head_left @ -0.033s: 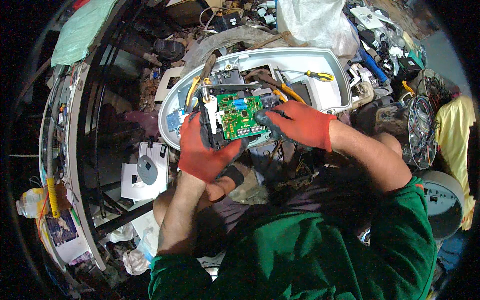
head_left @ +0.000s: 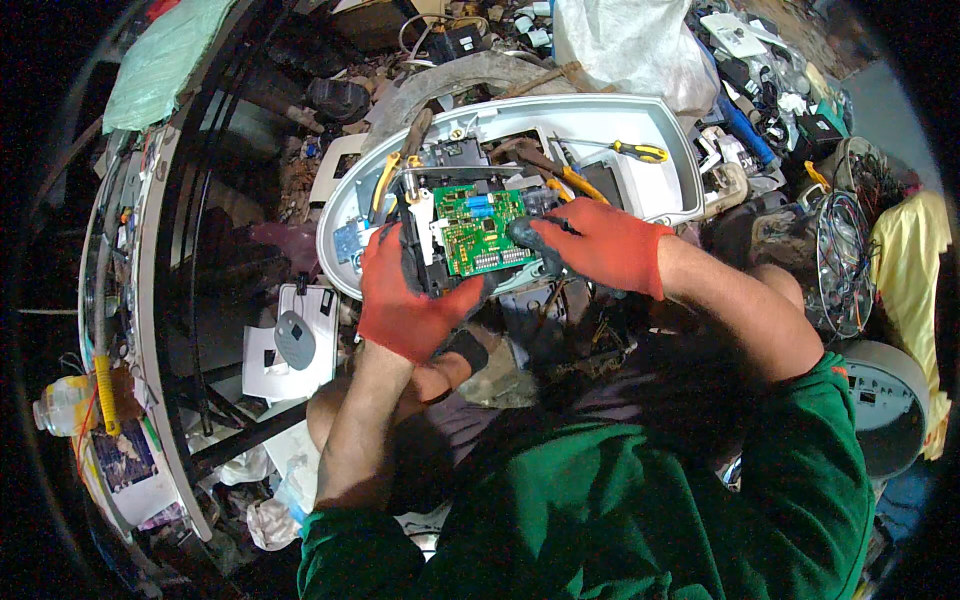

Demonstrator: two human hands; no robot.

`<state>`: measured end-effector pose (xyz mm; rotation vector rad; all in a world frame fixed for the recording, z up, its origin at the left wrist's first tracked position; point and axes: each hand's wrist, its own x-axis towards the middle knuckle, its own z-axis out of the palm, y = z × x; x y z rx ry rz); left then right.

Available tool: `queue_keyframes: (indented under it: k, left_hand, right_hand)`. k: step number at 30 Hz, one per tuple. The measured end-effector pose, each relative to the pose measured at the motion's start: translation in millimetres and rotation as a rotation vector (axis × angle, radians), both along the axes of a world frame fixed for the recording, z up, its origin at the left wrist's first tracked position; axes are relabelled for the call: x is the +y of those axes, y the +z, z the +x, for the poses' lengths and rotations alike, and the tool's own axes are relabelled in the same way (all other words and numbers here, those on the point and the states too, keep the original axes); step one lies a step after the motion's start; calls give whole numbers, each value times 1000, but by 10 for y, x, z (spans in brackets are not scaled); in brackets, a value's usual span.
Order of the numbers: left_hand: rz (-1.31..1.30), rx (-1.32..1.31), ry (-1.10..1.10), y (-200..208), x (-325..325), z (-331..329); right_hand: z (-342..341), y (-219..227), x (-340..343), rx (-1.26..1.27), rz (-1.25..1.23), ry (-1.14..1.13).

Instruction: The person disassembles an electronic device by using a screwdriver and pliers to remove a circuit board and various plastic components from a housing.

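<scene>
A green circuit board [head_left: 485,232] with blue parts sits on a dark device frame, held between my two gloved hands over a grey plastic shell. My left hand [head_left: 410,300], in an orange and black glove, grips the frame's left and lower side, its thumb along the board's bottom edge. From the right, my right hand [head_left: 600,246] closes on the board's right edge, thumb on top; its other fingers are partly hidden. Inside the shell [head_left: 625,112], behind the board, lie yellow-handled pliers [head_left: 384,187], another yellow-handled tool [head_left: 580,184] and a yellow and black screwdriver [head_left: 640,152].
Scrap electronics lie all around. A white sack [head_left: 635,50] stands behind the shell. White plastic covers [head_left: 295,340] lie left of my legs, beside a dark metal rack. A round grey housing [head_left: 885,410] and a tub of wires [head_left: 842,260] are at the right.
</scene>
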<state>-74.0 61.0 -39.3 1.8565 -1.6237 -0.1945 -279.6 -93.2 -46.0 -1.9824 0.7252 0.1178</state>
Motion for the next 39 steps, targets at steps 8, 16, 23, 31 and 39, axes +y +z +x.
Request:
queue_keyframes:
  k: [8,16,23,31,39]
  left_hand:
    - [129,-56,133,-153,-63,94]
    - [57,870,70,-61,-128,420]
    - [-25,594,55,153,87,463]
    - [14,504,3,10,-8,363]
    - [202,354,-49,157,-10,169]
  right_hand:
    - [186,-41,-115,80,-172,19]
    - [105,-32,-264,-130,76,216]
    - [-164,-160,-615,44,-404,0]
    - [-1,-170,-209,-690,-625,-18]
    - [64,-219,88,-512,-649,122]
